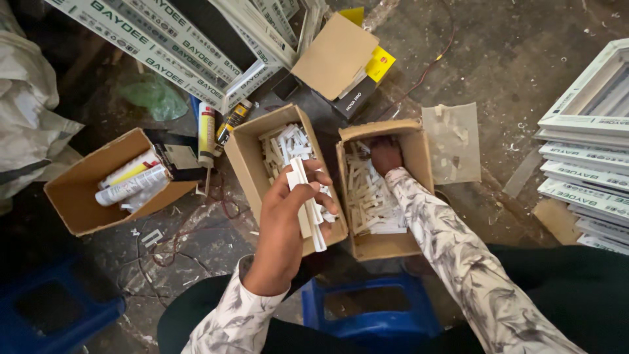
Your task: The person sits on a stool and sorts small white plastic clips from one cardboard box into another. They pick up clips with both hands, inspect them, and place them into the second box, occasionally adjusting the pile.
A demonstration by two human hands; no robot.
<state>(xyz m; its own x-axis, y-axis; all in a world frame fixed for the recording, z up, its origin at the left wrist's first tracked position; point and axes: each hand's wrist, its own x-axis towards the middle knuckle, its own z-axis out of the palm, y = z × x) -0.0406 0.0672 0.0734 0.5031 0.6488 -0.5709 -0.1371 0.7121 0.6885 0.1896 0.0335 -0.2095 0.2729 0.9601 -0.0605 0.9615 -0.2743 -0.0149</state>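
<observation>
My left hand (pixel 288 210) grips a small bundle of white plastic strips (pixel 306 203), held over the middle cardboard box (pixel 244 149), which holds more white strips. My right hand (pixel 386 156) reaches into the far end of the right cardboard box (pixel 419 147), fingers buried among several white strips (pixel 370 196); what it grasps is hidden. Both boxes stand side by side on the dirty floor in front of me.
A third cardboard box (pixel 75 196) at left holds sealant tubes (pixel 131 182). More tubes (pixel 206 131) lie beside it. White window frame profiles are stacked at top left (pixel 170 39) and right (pixel 590 151). A blue stool (pixel 373 318) sits below me, with a blue crate (pixel 52 314) at left.
</observation>
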